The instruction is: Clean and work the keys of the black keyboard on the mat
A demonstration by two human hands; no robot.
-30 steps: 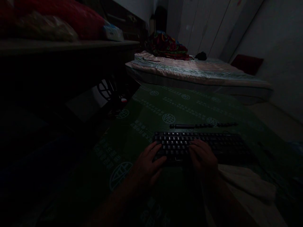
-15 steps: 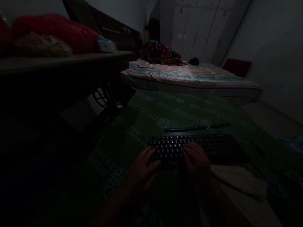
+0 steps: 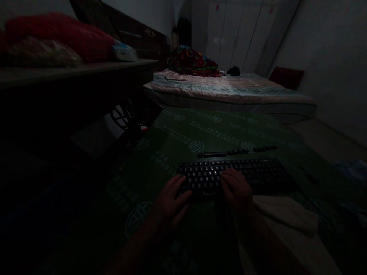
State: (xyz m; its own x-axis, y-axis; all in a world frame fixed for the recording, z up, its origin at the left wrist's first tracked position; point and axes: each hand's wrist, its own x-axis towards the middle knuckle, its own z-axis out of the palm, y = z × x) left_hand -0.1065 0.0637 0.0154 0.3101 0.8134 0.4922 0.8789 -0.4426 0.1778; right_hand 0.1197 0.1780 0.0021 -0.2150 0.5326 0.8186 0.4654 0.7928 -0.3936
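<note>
A black keyboard [image 3: 258,172] lies on the green table cover, in dim light. At its front edge, a bare slot [image 3: 209,193] shows where a long key would sit. My left hand [image 3: 169,202] grips the left front corner, fingers along the side and thumb at the front edge. Over the middle keys is my right hand [image 3: 236,187], its thumb and fingertips pinched together; whatever is between them is too dark to make out. Behind the keyboard runs a row of loose black keycaps [image 3: 236,152], with a long bar-shaped keycap [image 3: 215,154] among them.
A pale cloth [image 3: 286,217] lies right of my right forearm. The green table cover [image 3: 172,133] reaches toward a bed [image 3: 229,89]. To the left stands a dark desk [image 3: 137,65] carrying a red bag [image 3: 63,34]. A cable [image 3: 312,204] trails off right.
The view has shifted slightly, so everything sits a little further up and left. Both hands keep nearly the same places on the keyboard.
</note>
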